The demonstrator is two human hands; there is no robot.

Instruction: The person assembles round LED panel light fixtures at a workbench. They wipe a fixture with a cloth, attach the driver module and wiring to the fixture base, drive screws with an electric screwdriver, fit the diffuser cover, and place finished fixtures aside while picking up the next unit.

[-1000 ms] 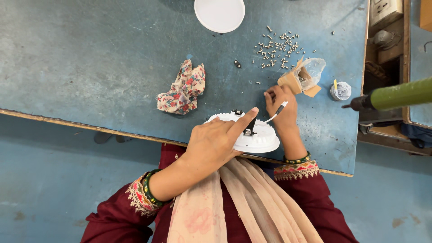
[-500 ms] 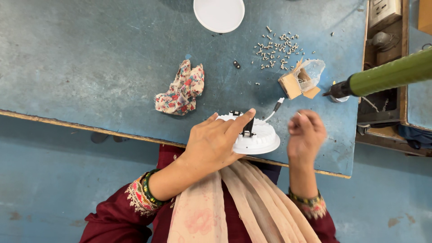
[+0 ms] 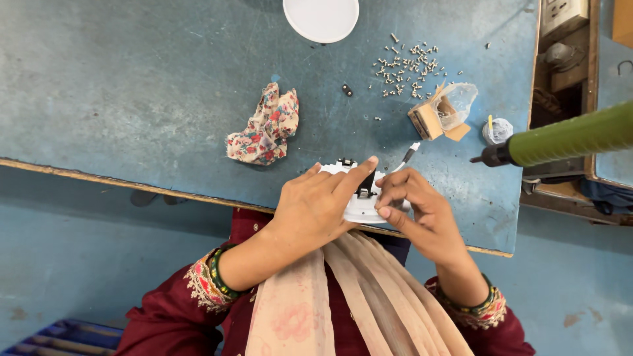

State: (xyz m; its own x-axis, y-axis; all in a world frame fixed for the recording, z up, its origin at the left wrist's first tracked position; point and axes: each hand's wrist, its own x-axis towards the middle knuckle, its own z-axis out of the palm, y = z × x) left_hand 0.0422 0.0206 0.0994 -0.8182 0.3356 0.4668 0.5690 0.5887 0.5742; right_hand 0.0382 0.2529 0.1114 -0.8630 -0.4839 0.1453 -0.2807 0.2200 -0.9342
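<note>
A round white plastic housing (image 3: 361,206) lies at the near edge of the blue table (image 3: 132,99). My left hand (image 3: 316,204) covers its left side, with the forefinger stretched across its top. My right hand (image 3: 415,211) rests on its right side, fingertips pressed to the rim and to a small black part (image 3: 364,188) in the middle. A thin white lead with a black tip (image 3: 407,155) sticks out from the housing toward the far right.
A crumpled floral cloth (image 3: 264,125) lies to the left. Several small screws (image 3: 409,66) are scattered at the far right, beside a small open cardboard box with a plastic bag (image 3: 440,112). A white disc (image 3: 321,16) sits at the far edge. A green powered screwdriver (image 3: 567,140) hangs at right.
My right hand came back from the screw area, dropped off the table edge, then returned onto the housing's right side. The hanging screwdriver swung lower and leftward. My left hand stayed put.
</note>
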